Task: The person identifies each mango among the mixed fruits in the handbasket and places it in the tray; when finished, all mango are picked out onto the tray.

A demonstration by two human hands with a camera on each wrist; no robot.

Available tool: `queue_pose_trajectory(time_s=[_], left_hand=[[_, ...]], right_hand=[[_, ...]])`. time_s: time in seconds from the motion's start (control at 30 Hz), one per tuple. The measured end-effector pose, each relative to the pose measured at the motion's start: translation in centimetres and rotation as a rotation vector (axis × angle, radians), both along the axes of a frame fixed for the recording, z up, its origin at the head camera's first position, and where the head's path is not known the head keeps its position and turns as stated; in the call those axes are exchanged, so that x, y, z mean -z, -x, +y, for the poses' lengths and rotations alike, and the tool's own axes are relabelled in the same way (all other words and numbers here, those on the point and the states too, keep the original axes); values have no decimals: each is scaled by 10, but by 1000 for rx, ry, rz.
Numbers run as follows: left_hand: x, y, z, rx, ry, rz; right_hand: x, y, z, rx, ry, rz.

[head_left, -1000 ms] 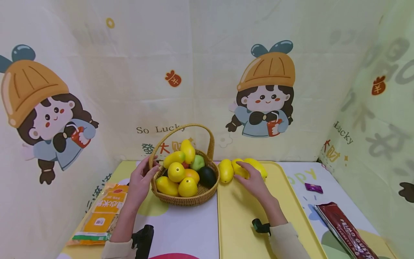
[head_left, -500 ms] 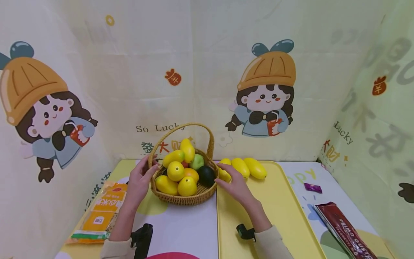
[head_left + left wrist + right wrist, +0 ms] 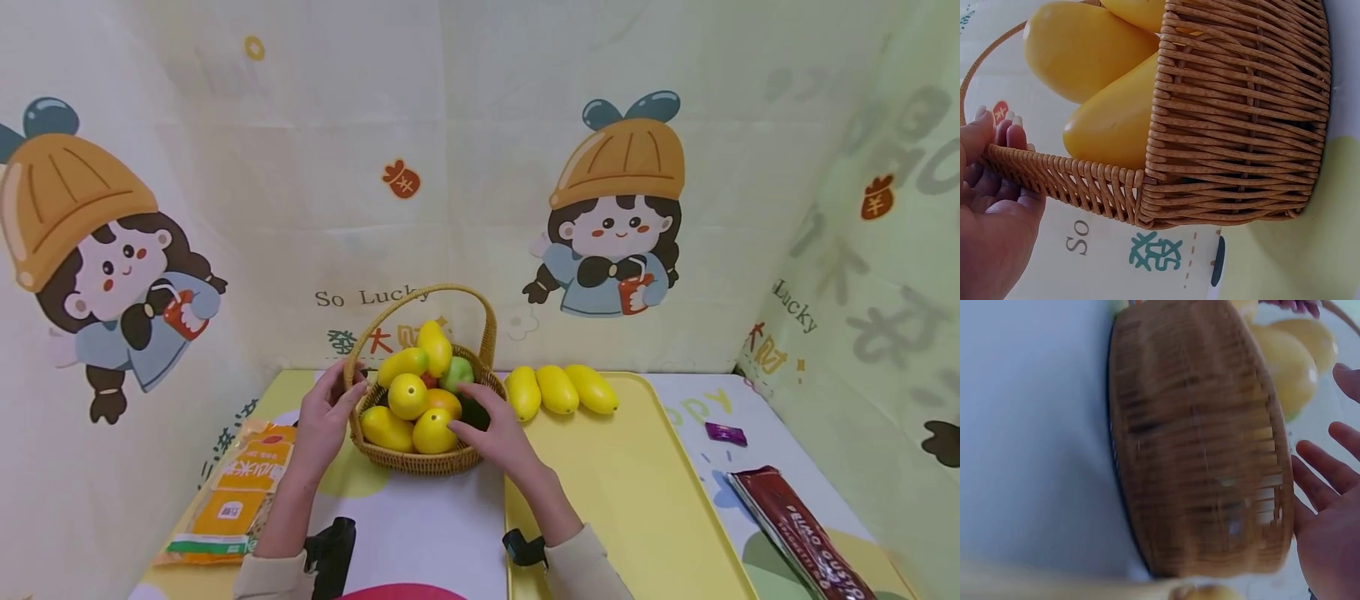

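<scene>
Patterned tabletop (image 3: 427, 533): beneath wicker basket (image 3: 431, 463). Printed wall (image 3: 480, 208): behind it. Yellow tray (image 3: 622, 475): right. Left hand (image 3: 324, 419): grips basket handle (image 3: 450, 288). Right hand (image 3: 501, 432): fingers spread, at basket's right.

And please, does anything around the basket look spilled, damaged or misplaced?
Nothing stands out. The wicker basket stands upright, its fruit inside; three mangoes lie side by side on the tray; no spill or damage shows.
</scene>
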State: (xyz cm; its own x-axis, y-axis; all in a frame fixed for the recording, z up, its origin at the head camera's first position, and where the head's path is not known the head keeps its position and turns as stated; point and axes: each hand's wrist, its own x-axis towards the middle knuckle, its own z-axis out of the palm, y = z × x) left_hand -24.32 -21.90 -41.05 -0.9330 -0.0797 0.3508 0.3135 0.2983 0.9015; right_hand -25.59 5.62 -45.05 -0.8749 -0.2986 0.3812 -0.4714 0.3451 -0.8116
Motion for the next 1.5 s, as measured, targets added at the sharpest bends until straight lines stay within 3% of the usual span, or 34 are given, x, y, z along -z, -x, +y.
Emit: queue_pose_trajectory(time_s=[0.2,0.4,0.7,0.97,1.13,1.3,1.5], left_hand=[[-1,-1,0,5,-7,-5],[-1,-1,0,-12,18,-16],[0,-3,1,-31,45,-8],[-1,-3,0,-38,42,3],[-2,-3,1,-40,41,-3],[-2,-3,1,-37,37,-9],[0,-2,0,-28,39,-16]], right_hand=[[-3,-1,-23,11,21,59],[-7,-4,-45,21,65,43],[-6,-1,-76,194,-80,109],[-7,2,-85,237,-48,98],[-9,5,-82,226,83,104],[-15,2,-72,163,290,-31],[-19,1,-57,71,455,-169]])
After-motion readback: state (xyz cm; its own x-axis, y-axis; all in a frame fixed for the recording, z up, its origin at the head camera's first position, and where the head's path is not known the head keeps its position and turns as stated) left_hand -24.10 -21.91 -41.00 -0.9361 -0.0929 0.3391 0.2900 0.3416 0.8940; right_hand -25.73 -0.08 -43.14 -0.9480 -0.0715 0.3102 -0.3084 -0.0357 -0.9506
